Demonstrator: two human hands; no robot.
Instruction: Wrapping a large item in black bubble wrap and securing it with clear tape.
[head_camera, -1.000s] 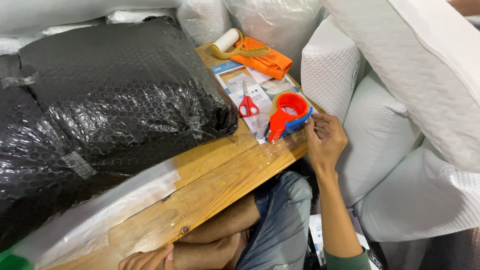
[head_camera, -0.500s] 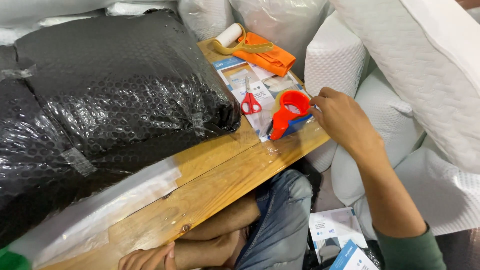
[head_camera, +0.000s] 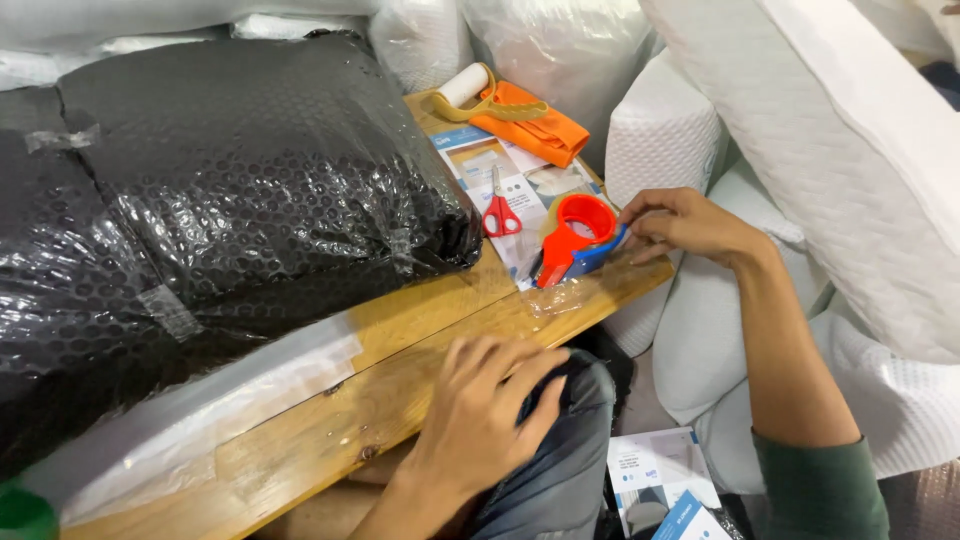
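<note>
An orange and blue tape dispenser (head_camera: 572, 235) lies on printed sheets (head_camera: 500, 175) at the right end of the wooden table (head_camera: 400, 385). My right hand (head_camera: 685, 222) pinches its blue end, at the table's right edge. My left hand (head_camera: 480, 415) rests flat, fingers spread, on the table's front edge above my jeans-clad knee (head_camera: 560, 460). A large black bundle wrapped in bubble film (head_camera: 230, 190) covers the left of the table.
Red-handled scissors (head_camera: 499, 208) lie on the sheets, left of the dispenser. A lint roller (head_camera: 465, 90) and an orange cloth (head_camera: 530, 125) sit at the table's far end. White quilted cushions (head_camera: 840, 170) crowd the right side. Leaflets (head_camera: 660, 480) lie on the floor.
My left hand has come up from below the table onto its front edge. My right hand has shifted its hold at the dispenser's blue end.
</note>
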